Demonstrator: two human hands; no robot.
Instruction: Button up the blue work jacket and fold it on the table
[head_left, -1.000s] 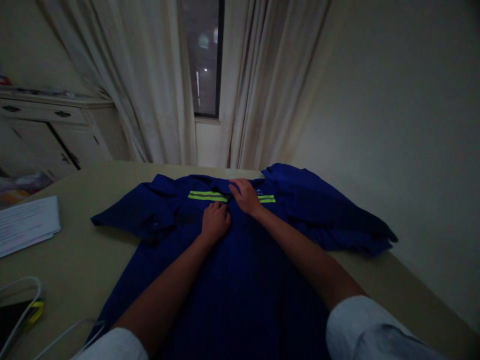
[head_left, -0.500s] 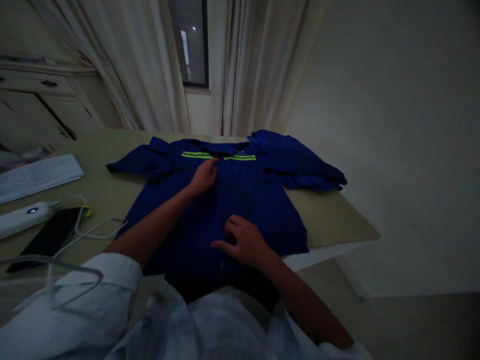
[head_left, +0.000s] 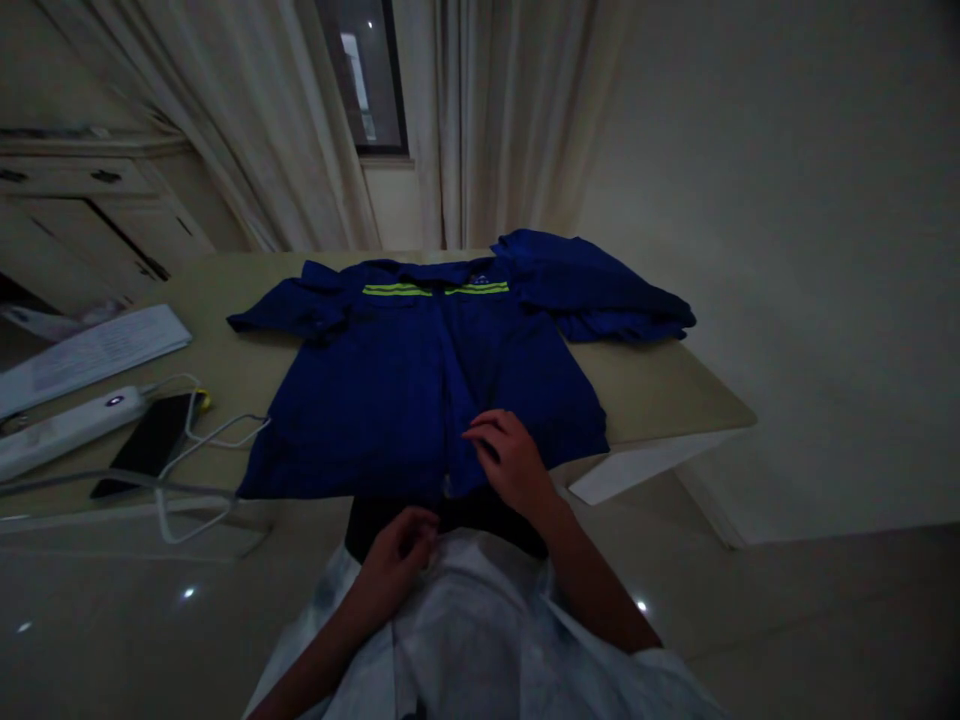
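Note:
A dark blue short-sleeved work jacket [head_left: 360,400] lies spread front side up, its collar at the far side and its hem near me. Yellow-green stripes cross its chest, with a small logo on the right side. My right hand [head_left: 517,465] is over the lower right front beside the centre line, fingers bent, holding nothing visible; whether it touches the cloth I cannot tell. Below the hem, close to my body, my left hand [head_left: 401,550] is loosely curled with a gap between thumb and fingers, nothing visible in it.
The jacket lies on a pale table [head_left: 660,390]. To the left are a white power strip [head_left: 75,430], a dark phone [head_left: 154,440], a white cable [head_left: 176,475] and printed papers [head_left: 97,350]. Beyond stand curtains [head_left: 517,130] and a cabinet [head_left: 97,210].
My left hand has drawn back from the jacket's chest to my lap. My right hand has shifted slightly right and stays near the lower front. The view has moved a little.

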